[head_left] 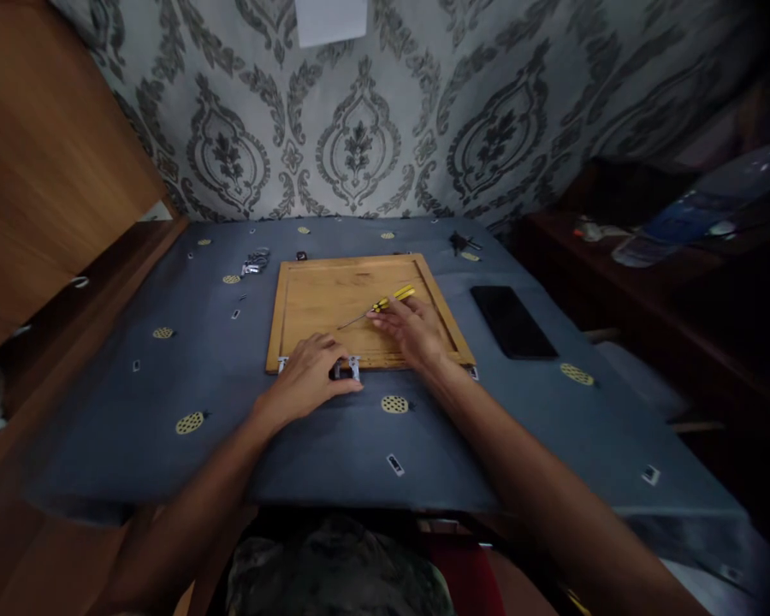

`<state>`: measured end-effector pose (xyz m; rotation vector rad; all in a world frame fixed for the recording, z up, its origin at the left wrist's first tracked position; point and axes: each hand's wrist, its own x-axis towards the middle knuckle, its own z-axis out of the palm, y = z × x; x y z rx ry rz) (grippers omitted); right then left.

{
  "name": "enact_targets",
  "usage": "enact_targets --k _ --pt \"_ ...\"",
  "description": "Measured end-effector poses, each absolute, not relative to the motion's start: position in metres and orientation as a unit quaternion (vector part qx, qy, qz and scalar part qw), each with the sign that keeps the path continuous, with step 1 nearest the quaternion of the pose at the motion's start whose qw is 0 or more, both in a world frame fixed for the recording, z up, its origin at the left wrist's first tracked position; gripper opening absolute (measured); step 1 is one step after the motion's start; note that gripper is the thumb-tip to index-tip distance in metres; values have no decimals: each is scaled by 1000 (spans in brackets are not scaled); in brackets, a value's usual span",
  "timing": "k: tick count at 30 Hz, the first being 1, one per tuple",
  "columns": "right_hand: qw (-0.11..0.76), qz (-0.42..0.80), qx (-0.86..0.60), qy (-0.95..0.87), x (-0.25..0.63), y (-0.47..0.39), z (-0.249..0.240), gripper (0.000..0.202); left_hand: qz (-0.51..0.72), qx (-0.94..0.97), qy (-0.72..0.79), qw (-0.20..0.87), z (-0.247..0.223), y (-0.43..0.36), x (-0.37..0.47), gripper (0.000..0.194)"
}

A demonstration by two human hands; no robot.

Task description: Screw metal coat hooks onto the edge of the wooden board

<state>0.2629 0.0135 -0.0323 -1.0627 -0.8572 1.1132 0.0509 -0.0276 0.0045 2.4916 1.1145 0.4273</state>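
A wooden panel (324, 295) with a raised frame lies flat on the cloth-covered table. At its near edge, a metal cabinet hinge (354, 368) shows between the thumb and forefinger of my left hand (308, 376), which is closed around it. The other fingers of that hand rest on the panel. My right hand (414, 329) grips a screwdriver (394, 299) by its yellow and black handle. The thin shaft slants down to the left, its tip over the panel just beyond my left fingers. Another metal piece (282, 363) pokes out left of my left hand.
A black phone (513, 322) lies right of the panel. Small metal parts (255, 261) sit at the back left, a dark object (465, 243) at the back right. A plastic bottle (699, 205) lies on the dark surface at right. A patterned curtain (359, 128) hangs behind.
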Motion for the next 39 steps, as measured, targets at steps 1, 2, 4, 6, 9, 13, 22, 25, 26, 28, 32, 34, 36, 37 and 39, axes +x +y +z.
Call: enact_targets --k 1,2,4,6,9,13,22,25,26,28,32,34,36,37,39 --pt "628 493 -471 -376 265 14 -33 39 152 887 395 186 4 -27 51 26" --pt "620 495 -477 -378 268 15 -34 35 151 888 395 183 4 -27 51 26" --pt "604 496 -490 -386 274 14 -33 30 151 891 391 173 2 -26 50 26" --pt "587 490 -503 -403 280 7 -31 26 151 896 384 162 0 -25 49 27" --pt "550 467 -521 -457 283 -12 -26 11 148 901 378 152 -2 -23 49 28" --pt "493 386 -514 -587 274 -44 -26 17 138 899 387 151 -3 -23 49 32" --pt "287 17 -460 -840 271 -58 -45 46 144 901 384 142 -4 -23 49 32" --pt "278 0 -462 -842 271 -58 -47 45 139 903 383 132 -4 -23 48 32" --pt "277 -1 -463 -842 271 -58 -47 46 137 905 382 129 -4 -22 48 33" --pt "275 0 -464 -842 271 -59 -47 47 135 906 380 127 -3 -22 47 36" --pt "278 6 -465 -840 272 -59 -49 47 138 901 387 140 -2 -22 46 42" --pt "283 9 -466 -838 272 -59 -50 46 150 894 394 151 0 -21 43 43" --pt "290 13 -466 -836 272 -59 -51 46 167 885 401 167 2 -20 38 43" --pt "295 15 -465 -835 272 -59 -51 46 177 880 403 177 4 -19 34 43" --pt "308 23 -463 -831 273 -59 -51 47 194 872 404 196 9 -16 23 38"
